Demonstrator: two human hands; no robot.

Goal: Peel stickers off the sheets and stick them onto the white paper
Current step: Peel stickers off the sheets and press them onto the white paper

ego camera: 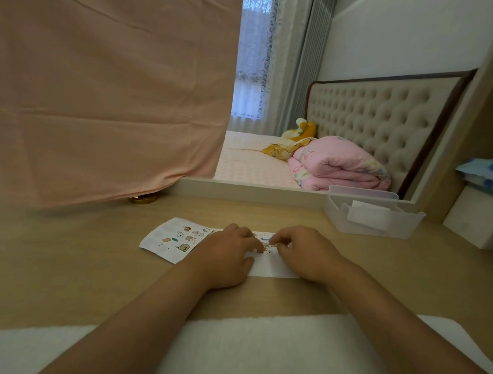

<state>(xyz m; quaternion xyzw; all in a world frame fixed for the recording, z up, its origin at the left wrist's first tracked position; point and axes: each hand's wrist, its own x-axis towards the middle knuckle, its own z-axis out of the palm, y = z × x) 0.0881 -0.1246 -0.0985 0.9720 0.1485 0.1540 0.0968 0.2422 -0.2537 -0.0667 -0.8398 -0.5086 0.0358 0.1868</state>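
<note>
Head camera: sticker sheet (pixel 175 240) lies lengthwise left-to-right on the wooden desk (pixel 67 263), white paper (pixel 273 265) overlapping it; left hand (pixel 225 256) presses flat, right hand (pixel 304 254) pinches a sticker (pixel 268 245); bed (pixel 254 164) behind.

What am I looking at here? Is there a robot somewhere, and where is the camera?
There is no robot, just a person's two bare hands. One wide camera worn on the head films them, looking down at a wooden desk. The left hand rests on the white paper, holding it flat. The right hand curls its fingers down onto a small sticker near the paper's far edge. Whether it is pinched or just pressed is too small to tell. A sticker sheet lies to the left, and a clear plastic box stands to the right.
</note>
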